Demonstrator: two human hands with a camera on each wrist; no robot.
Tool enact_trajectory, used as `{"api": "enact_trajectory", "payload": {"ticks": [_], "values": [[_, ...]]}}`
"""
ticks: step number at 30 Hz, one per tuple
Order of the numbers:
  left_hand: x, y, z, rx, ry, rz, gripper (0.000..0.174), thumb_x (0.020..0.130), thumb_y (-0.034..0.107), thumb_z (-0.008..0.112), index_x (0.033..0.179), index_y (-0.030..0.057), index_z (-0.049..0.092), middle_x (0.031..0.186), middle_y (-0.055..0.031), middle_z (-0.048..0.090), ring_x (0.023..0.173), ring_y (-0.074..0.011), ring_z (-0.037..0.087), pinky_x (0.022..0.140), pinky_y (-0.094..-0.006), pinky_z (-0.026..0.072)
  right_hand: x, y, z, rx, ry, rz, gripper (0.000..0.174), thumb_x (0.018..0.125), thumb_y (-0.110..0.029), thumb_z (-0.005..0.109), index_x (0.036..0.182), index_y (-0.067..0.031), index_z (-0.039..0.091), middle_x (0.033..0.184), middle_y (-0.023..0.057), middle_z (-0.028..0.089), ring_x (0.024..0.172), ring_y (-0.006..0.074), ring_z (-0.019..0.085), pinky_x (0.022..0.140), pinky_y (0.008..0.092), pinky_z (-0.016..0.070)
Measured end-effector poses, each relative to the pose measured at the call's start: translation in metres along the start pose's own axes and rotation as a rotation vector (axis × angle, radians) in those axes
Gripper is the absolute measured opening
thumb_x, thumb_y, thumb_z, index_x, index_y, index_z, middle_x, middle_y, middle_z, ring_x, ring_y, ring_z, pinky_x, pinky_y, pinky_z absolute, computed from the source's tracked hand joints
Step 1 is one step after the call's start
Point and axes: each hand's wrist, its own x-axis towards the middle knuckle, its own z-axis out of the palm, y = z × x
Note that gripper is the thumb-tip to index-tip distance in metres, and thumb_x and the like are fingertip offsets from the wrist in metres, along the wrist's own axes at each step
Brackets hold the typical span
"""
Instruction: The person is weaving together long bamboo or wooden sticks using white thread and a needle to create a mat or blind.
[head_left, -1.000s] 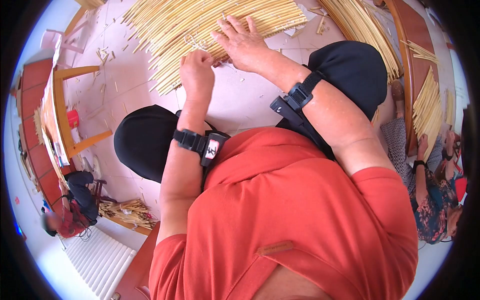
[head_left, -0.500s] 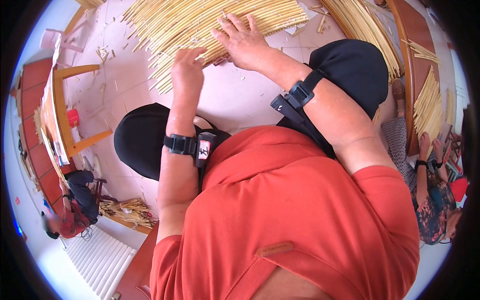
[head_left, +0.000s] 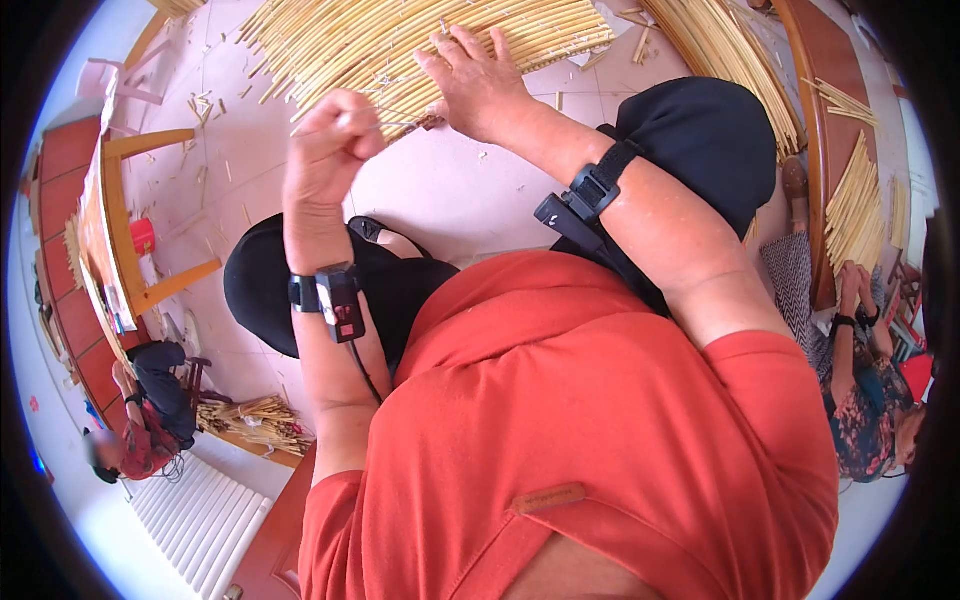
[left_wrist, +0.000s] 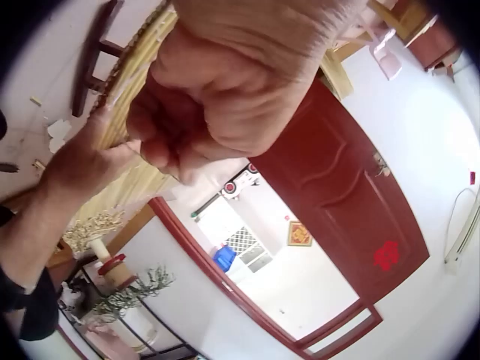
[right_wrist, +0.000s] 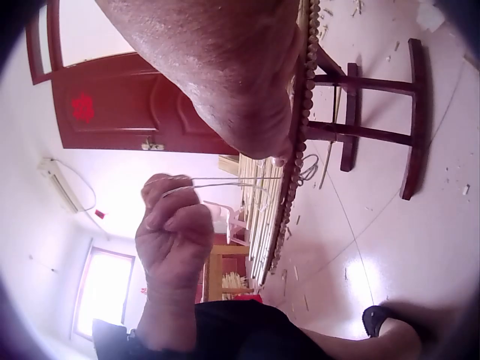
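A mat of thin yellow sticks (head_left: 350, 50), joined by rows of string, lies in front of the person. My left hand (head_left: 335, 150) is a fist held left of the mat's near edge, gripping white string (right_wrist: 225, 182). Two strands run taut from that fist to the edge in the right wrist view. The right hand (head_left: 485, 88) rests on the mat with fingers spread, its thumb close to the near edge. A loose loop of string hangs under the edge in the right wrist view. The left palm is curled inward in the left wrist view.
A dark red wooden stand (right_wrist: 375, 135) is under the mat. More long sticks (head_left: 735, 75) lie at the right. Stick scraps litter the tiled floor (head_left: 450, 200). A wooden table (head_left: 120, 230) is at left; two other people sit at the sides.
My left hand has moved from the mat's near edge left and toward the body, drawing the string out straight. The right hand stays on the mat.
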Motion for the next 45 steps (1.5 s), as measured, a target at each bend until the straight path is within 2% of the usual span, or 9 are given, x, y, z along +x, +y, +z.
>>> {"api": "enact_trajectory", "payload": {"ticks": [5, 7, 17, 21, 29, 31, 39, 43, 45], "values": [[0.009, -0.013, 0.002, 0.333, 0.687, 0.323, 0.023, 0.081, 0.003, 0.065, 0.104, 0.0033, 0.06, 0.092, -0.0084, 0.056, 0.071, -0.0165, 0.055, 0.069, -0.0296, 0.0487, 0.001, 0.002, 0.007, 0.02, 0.012, -0.008, 0.074, 0.082, -0.047, 0.066, 0.143, -0.0151, 0.038, 0.148, 0.0127, 0.035, 0.143, 0.0295, 0.02, 0.114, 0.0582, 0.0114], [0.01, -0.034, -0.004, 1.556, 0.768, 0.55, 0.037, 0.079, -0.004, 0.064, 0.113, 0.0092, 0.062, 0.106, -0.0108, 0.055, 0.076, -0.0178, 0.059, 0.076, -0.0307, 0.0515, 0.001, 0.002, 0.006, -0.006, 0.028, -0.016, 0.073, 0.082, -0.046, 0.066, 0.143, -0.015, 0.039, 0.149, 0.0127, 0.034, 0.143, 0.0295, 0.02, 0.114, 0.0582, 0.0115], [0.013, -0.062, 0.032, 2.121, 0.353, 0.177, 0.011, 0.081, 0.003, 0.056, 0.091, 0.0057, 0.06, 0.114, -0.0127, 0.055, 0.09, -0.0321, 0.064, 0.07, -0.0421, 0.0542, 0.0, 0.003, 0.006, -0.029, 0.009, -0.035, 0.07, 0.083, -0.043, 0.065, 0.142, -0.0143, 0.04, 0.149, 0.0124, 0.034, 0.142, 0.0292, 0.022, 0.113, 0.0591, 0.0131], [0.014, -0.033, 0.049, 2.047, 0.434, -0.377, 0.017, 0.081, 0.005, 0.051, 0.094, 0.0045, 0.061, 0.09, -0.0208, 0.067, 0.087, -0.0355, 0.067, 0.077, -0.0451, 0.0528, -0.002, 0.003, -0.002, 0.055, 0.003, -0.028, 0.072, 0.082, -0.045, 0.066, 0.141, -0.0139, 0.041, 0.149, 0.0122, 0.035, 0.142, 0.0286, 0.022, 0.113, 0.059, 0.0133], [0.003, 0.026, 0.055, 2.146, 0.637, -0.505, 0.013, 0.089, 0.016, 0.049, 0.094, 0.0114, 0.06, 0.094, -0.0142, 0.067, 0.091, -0.0346, 0.064, 0.076, -0.048, 0.05, 0.003, 0.001, -0.018, 0.034, 0.086, -0.097, 0.049, 0.08, -0.036, 0.069, 0.122, -0.0139, 0.058, 0.135, 0.0109, 0.048, 0.131, 0.0293, 0.037, 0.105, 0.0535, 0.0274], [0.003, 0.026, 0.05, 2.075, 0.569, 0.188, 0.014, 0.092, 0.021, 0.047, 0.089, 0.0115, 0.058, 0.093, -0.0095, 0.065, 0.09, -0.0327, 0.062, 0.073, -0.0487, 0.0484, 0.006, -0.003, -0.026, 0.039, 0.099, -0.173, 0.037, 0.08, -0.031, 0.069, 0.111, -0.0135, 0.065, 0.126, 0.0102, 0.056, 0.123, 0.0287, 0.046, 0.1, 0.0498, 0.0355], [0.003, -0.024, 0.06, 1.75, 0.8, 0.71, 0.011, 0.086, 0.016, 0.059, 0.095, 0.0102, 0.059, 0.086, -0.0098, 0.061, 0.09, -0.0299, 0.06, 0.074, -0.0429, 0.0493, 0.019, -0.006, -0.011, 0.688, -0.141, -0.161, 0.011, 0.085, -0.014, 0.062, 0.086, -0.0049, 0.068, 0.068, 0.008, 0.063, 0.064, 0.0211, 0.062, 0.062, 0.0347, 0.0512], [-0.026, -0.05, 0.022, 1.101, 0.393, -0.529, 0.029, 0.088, 0.029, 0.059, 0.076, 0.0028, 0.064, 0.068, -0.0062, 0.066, 0.059, -0.0253, 0.063, 0.057, -0.0353, 0.0486, 0.043, -0.014, -0.004, 1.115, -0.398, 0.063, 0.02, 0.091, -0.017, 0.058, 0.083, -0.0015, 0.068, 0.068, 0.0023, 0.064, 0.058, 0.0069, 0.057, 0.056, 0.0218, 0.0502], [-0.032, -0.07, 0.021, 0.633, 0.396, -0.657, 0.033, 0.094, 0.037, 0.054, 0.089, 0.006, 0.063, 0.082, -0.0045, 0.066, 0.073, -0.0152, 0.064, 0.062, -0.0294, 0.0486, 0.05, -0.007, 0.0, 1.145, -0.428, 0.024, 0.021, 0.092, -0.019, 0.058, 0.081, -0.0027, 0.067, 0.071, 0.0001, 0.065, 0.06, 0.0043, 0.057, 0.055, 0.0194, 0.0475]]}}
